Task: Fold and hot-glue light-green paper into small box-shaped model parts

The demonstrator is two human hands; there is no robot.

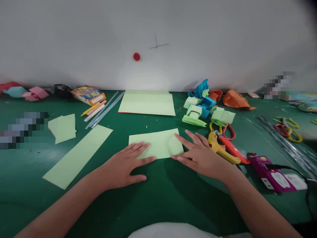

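A light green sheet of paper (158,142) lies on the green table in front of me. Across its left end rests my left hand (131,162), fingers spread and palm down. My right hand (195,152) touches the sheet's right end with its fingertips, the fingers apart. Left of my left hand lies a long light green paper strip (78,157), set at a slant. A stack of light green paper (147,103) is behind the sheet, against the wall. Just beyond my right hand are a yellow hot glue gun (219,147) and a red-handled tool (234,150).
Folded paper pieces (198,109) in green, blue and orange are heaped at the back right. A purple power strip (271,173) with a black cord sits at the right, near scissors (287,129). Crayons (92,110), a colourful box (88,95) and small paper pieces (64,128) are on the left.
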